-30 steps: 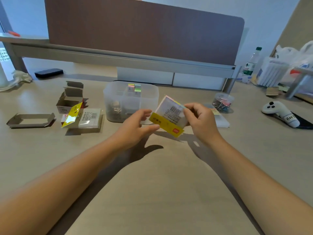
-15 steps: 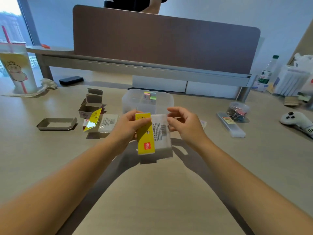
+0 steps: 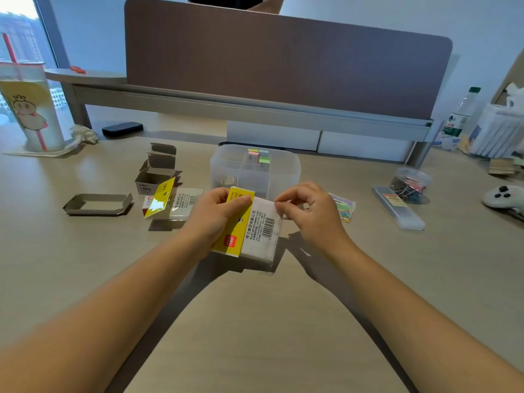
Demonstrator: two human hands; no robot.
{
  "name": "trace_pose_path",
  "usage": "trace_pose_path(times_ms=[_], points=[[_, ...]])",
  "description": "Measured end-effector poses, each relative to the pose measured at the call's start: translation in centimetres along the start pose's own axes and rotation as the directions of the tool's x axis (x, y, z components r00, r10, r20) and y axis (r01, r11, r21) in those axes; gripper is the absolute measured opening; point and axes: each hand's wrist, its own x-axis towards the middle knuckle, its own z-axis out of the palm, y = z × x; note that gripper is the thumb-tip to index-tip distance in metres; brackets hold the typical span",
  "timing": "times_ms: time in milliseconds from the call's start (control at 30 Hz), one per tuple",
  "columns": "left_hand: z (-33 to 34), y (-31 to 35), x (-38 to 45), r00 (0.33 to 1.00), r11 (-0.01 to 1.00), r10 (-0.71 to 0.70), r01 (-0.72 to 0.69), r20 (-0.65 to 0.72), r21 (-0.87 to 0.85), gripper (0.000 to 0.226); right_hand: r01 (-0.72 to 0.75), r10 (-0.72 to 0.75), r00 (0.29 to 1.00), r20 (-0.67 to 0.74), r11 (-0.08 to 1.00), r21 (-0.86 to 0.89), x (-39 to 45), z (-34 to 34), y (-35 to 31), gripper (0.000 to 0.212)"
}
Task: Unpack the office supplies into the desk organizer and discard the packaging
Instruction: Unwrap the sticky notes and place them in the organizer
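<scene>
Packet gripped by left fingers, right fingers pinching its edge, before organizer.

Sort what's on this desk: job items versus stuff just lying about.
Job: packet gripped by left hand, picked at by right hand; organizer; opened boxes; binder clip jar.
Lying about: drink cup, water bottle, game controller.

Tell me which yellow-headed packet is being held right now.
The barcoded packet in front of the organizer: both hands grip it. The other lies untouched further left.
</scene>
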Motion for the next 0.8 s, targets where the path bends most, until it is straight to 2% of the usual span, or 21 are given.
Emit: trace_pose_path(times_ms=[133,333,433,533,667,800], points=[[-0.4,0.1,0.0,1.0,0.999,0.023,-0.024,0.002,0.027,0.009,-0.072,0.066,0.994,0.085,0.995,0.071,0.2,-0.2,0.1,0.022],[-0.9,0.6,0.0,0.998,0.999,0.029,-0.031,-0.054,-0.045,0.009,-0.137,0.119,0.988,0.095,0.966,0.219,0.3,-0.5,0.0,0.025],[-0.6,0.3,-0.2,0.995,0.999,0.051,-0.052,-0.083,-0.005,0.009,-0.174,0.144,0.979,0.145,0.961,0.217,0.1,-0.1,0.0,0.02],[-0.1,0.2,-0.3,0.994,0.997,0.071,-0.071,-0.087,-0.006,0.008,-0.19,0.165,0.978,0.125,0.956,0.224,0.1,0.5,0.2,0.016],[0.1,0.2,-0.4,0.99,0.997,0.079,-0.08,-0.114,-0.006,0.003,-0.206,0.198,0.977,0.081,0.971,0.118,0.2,1.0,0.4,0.022],[-0.2,0.4,-0.3,0.99,0.998,0.066,-0.066,-0.127,0.005,0.009,-0.215,0.195,0.972,0.13,0.963,0.164,0.3,0.3,-0.1,0.026]])
